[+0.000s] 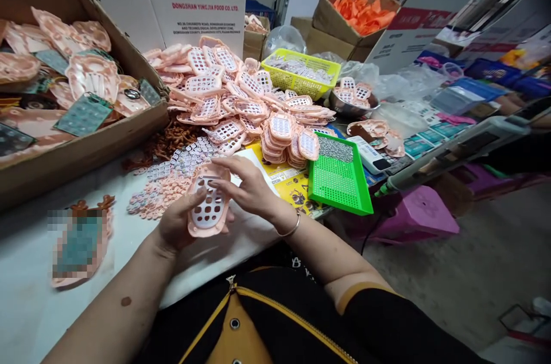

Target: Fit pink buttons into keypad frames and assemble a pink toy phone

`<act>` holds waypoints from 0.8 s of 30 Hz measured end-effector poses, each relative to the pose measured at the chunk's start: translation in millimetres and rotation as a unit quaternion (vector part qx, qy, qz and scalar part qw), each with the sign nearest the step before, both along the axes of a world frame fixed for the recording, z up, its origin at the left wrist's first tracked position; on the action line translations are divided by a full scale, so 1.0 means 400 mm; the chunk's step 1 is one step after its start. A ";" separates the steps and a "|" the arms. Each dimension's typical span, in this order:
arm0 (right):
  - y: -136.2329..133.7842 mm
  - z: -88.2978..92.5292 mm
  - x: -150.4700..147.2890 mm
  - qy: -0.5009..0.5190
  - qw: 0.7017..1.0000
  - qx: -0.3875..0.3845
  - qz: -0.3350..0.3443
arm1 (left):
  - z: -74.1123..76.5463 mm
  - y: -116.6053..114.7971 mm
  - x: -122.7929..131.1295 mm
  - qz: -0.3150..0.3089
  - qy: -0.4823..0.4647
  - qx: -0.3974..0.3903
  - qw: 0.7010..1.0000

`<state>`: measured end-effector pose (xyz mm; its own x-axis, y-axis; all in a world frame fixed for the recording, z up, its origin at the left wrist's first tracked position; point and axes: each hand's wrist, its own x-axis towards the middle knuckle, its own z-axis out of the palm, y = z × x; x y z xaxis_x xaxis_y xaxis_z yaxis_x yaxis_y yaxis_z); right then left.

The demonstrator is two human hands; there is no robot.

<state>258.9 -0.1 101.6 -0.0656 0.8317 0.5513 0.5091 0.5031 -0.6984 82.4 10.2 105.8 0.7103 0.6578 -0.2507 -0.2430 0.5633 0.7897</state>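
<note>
My left hand point(178, 217) is closed around a pale pink plastic toy casing point(209, 230) with a white panel full of button holes. The casing is tilted up toward me above the white table. My right hand point(249, 183) reaches over its upper end, fingers apart and fingertips touching the panel and top edge; I make out nothing held in it. Just behind lie loose white printed buttons point(189, 154) and a heap of small pink pieces point(166, 194). A pink casing point(81, 249) with a blurred-out green part lies at left.
A cardboard box point(86, 163) of casings and green circuit boards stands at left. Behind are a big pile of casings point(206, 88), short stacks point(282, 126), a yellow basket point(301, 74), a steel bowl point(365, 111) and a green tray point(336, 180). Purple stools point(417, 217) stand right.
</note>
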 end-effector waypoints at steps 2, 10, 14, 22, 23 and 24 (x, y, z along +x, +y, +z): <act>0.012 0.008 0.064 0.016 0.997 0.029 -0.071 | 0.008 0.004 -0.004 0.046 -0.011 0.017 0.999; 0.008 -0.043 0.489 0.264 0.883 -0.097 -0.376 | 0.027 0.016 -0.001 0.146 0.013 0.040 0.988; -0.006 -0.079 0.522 0.262 0.882 -0.163 -0.355 | 0.025 0.014 -0.001 0.146 0.011 0.038 0.989; 0.029 -0.063 0.497 0.243 0.882 -0.171 -0.366 | 0.019 0.016 -0.005 0.154 -0.006 0.047 0.987; 0.029 -0.061 0.493 0.235 0.884 -0.170 -0.367 | 0.018 0.016 -0.005 0.153 -0.009 0.049 0.987; 0.028 -0.061 0.489 0.227 0.887 -0.169 -0.366 | 0.017 0.016 -0.005 0.151 -0.012 0.051 0.987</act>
